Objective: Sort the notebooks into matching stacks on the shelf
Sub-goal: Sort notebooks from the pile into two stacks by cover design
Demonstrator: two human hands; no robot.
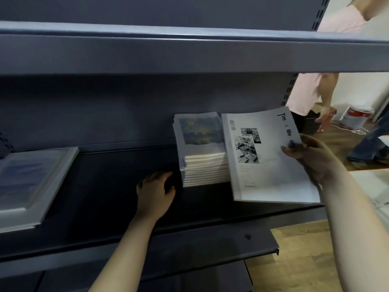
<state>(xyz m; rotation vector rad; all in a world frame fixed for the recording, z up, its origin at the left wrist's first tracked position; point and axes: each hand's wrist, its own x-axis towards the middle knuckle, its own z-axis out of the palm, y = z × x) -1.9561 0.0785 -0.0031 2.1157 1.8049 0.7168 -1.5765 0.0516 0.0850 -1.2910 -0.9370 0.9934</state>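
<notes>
Your right hand [311,157] pinches the right edge of a white notebook [267,161], thumb pressed on the cover and the other fingers tucked out of sight beneath it. The notebook hangs over the right end of the dark shelf [105,207], its cover up and showing black lettering along the far right edge and two small grey photographs. Its left edge lies just beside the middle stack [202,150]; whether its near edge touches the shelf board cannot be told. The middle stack, a tall pile of notebooks topped by a blue-and-yellow picture cover, stands toward the back of the shelf. Your left hand [154,191] rests on the shelf just left of that stack, fingers loosely bent and holding nothing, fingertips close to the pile's near left corner but apart from it. Well to the left, at the edge of the view, the left stack [31,186] of pale blue-covered notebooks lies low on the same shelf, with bare board between it and your left hand. An upper shelf [168,53] runs across the top of the view. Beyond the unit on the far right, a person in a pink top [305,93] stands on the wooden floor [299,260] beside a red box [328,119] and a red-and-white bucket [357,119].
</notes>
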